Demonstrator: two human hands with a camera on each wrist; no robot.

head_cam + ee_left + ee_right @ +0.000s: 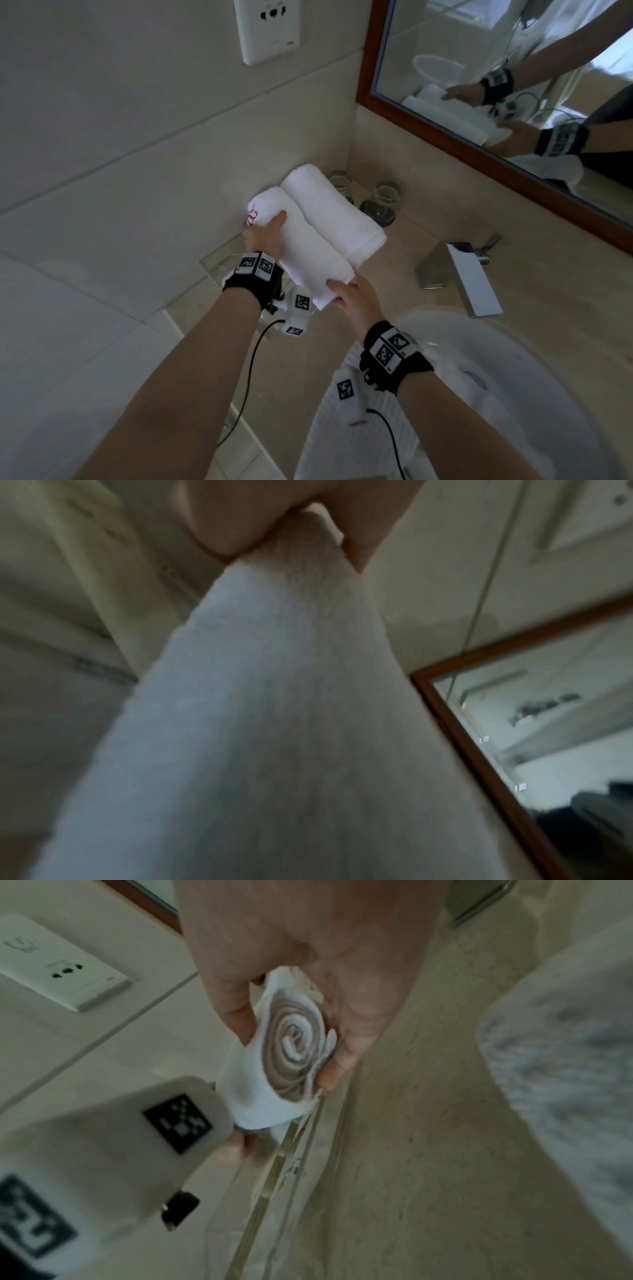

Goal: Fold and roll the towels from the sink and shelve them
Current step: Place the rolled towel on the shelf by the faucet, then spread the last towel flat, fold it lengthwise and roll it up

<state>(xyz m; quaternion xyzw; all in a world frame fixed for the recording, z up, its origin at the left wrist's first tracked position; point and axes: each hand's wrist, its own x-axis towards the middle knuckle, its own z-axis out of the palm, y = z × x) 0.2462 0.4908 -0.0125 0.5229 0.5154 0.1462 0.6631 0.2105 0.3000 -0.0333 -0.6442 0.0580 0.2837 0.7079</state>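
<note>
Nearest the wearer, a waffle-weave white towel (pixel 346 428) lies draped in the round sink (pixel 513 383), under the right forearm. Beyond it, the right hand (pixel 356 299) grips the near end of a rolled white towel (pixel 308 246): in the right wrist view the fingers (pixel 226 1007) and thumb curl round the spiral end of the roll and pinch it. The roll's long axis runs from this hand away and to the left, toward the tiled wall. At the far end the left hand (pixel 263 236) clasps the roll from the wall side, its fingers (pixel 277 219) pressed over the top beside a red mark on the cloth. The roll is held just above a clear glass shelf (pixel 219 262), whose front edge shows below the left wrist.

A second rolled towel (pixel 337 212) lies touching the first along its right side, parallel to it. Two drinking glasses (pixel 383 202) stand just behind it in the corner of the desk (pixel 428 192). To the right, a chrome faucet (pixel 459 277) juts over the sink, well apart from the rolls. Farther back hang a wood-framed mirror (pixel 513 85) and a wall socket (pixel 267 31).
</note>
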